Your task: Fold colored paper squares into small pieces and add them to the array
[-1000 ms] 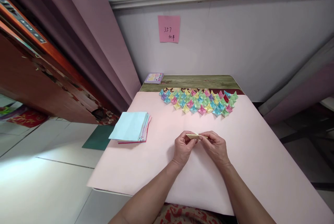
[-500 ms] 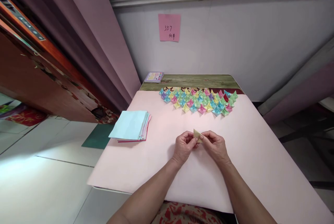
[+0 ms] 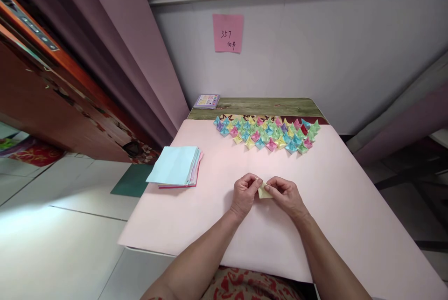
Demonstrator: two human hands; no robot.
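Folded paper (image 3: 265, 192): pale yellow
Paper stack (image 3: 175, 164), left of frame: light blue on top, pink below
Folded pieces (image 3: 280, 143), centre: blue, green, yellow, pink, purple, red
Worktop (image 3: 157, 218): pale pink; greenish wood grain behind
Curtain (image 3: 122, 24), upper left: mauve
Clothing (image 3: 245, 286), bottom: brown, red blotches

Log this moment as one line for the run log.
left hand: pinching yellow paper | right hand: pinching same paper | paper stack: left of hands | folded pieces: beyond hands
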